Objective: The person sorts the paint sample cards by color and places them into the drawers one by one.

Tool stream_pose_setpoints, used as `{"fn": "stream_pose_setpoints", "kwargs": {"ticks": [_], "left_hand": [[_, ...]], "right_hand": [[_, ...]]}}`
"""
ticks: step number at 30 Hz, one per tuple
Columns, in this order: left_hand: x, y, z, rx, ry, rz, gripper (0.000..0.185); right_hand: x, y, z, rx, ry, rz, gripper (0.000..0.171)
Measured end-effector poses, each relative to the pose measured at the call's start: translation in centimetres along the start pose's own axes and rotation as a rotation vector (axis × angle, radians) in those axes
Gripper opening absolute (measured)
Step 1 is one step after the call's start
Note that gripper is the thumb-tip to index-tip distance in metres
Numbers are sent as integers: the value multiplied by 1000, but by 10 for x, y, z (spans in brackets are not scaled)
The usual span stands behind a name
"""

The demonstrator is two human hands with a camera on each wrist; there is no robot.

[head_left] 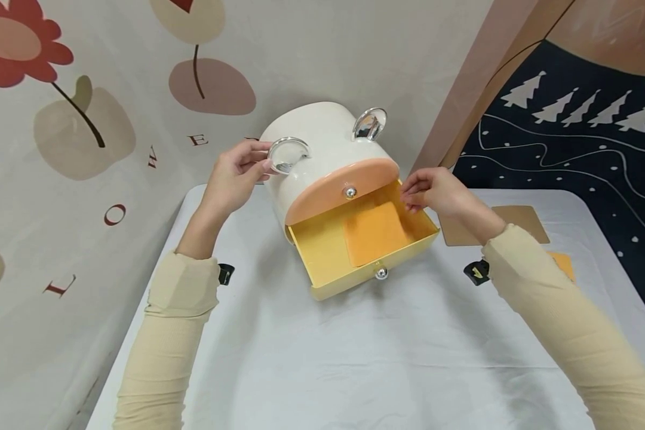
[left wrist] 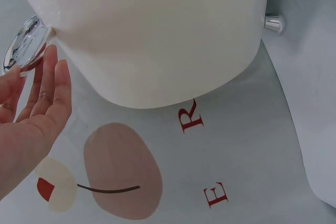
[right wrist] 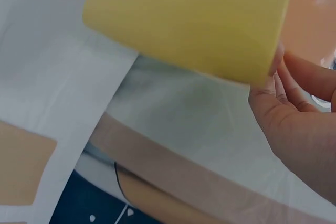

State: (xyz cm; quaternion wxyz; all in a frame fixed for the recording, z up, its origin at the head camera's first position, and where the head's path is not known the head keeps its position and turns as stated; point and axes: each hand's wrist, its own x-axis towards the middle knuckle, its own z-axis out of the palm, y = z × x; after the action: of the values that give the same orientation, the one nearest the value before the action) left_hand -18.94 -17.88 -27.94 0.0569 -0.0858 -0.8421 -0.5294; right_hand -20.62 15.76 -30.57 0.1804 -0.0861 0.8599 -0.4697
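A white rounded box (head_left: 322, 134) with two chrome ring ears stands at the back of the table. Its orange upper drawer front (head_left: 322, 194) is closed. The yellow lower drawer (head_left: 319, 254) is pulled out, and an orange pad (head_left: 376, 233) lies flat inside. My left hand (head_left: 262, 167) rests with straight fingers (left wrist: 50, 85) against the left chrome ring (left wrist: 23, 43). My right hand (head_left: 415, 194) pinches the top of the drawer's right wall (right wrist: 194, 19), with its fingertips (right wrist: 275, 69) at the wall's edge.
A white cloth (head_left: 355, 346) covers the table. A brown card (head_left: 521, 221) and a smaller orange piece (head_left: 564, 263) lie at the right. Black clips (head_left: 226, 273) (head_left: 475, 272) sit on both table edges. A flower-print backdrop hangs behind, with a dark tree-print cloth (head_left: 570, 137) to the right.
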Motion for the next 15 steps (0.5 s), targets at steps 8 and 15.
{"fn": "stream_pose_setpoints", "kwargs": {"ticks": [8, 15], "left_hand": [[0, 0, 0, 7, -2, -4, 28], [1, 0, 0, -3, 0, 2, 28]], "right_hand": [[-19, 13, -27, -32, 50, -57, 22], [-41, 41, -59, -68, 102, -12, 30]]}}
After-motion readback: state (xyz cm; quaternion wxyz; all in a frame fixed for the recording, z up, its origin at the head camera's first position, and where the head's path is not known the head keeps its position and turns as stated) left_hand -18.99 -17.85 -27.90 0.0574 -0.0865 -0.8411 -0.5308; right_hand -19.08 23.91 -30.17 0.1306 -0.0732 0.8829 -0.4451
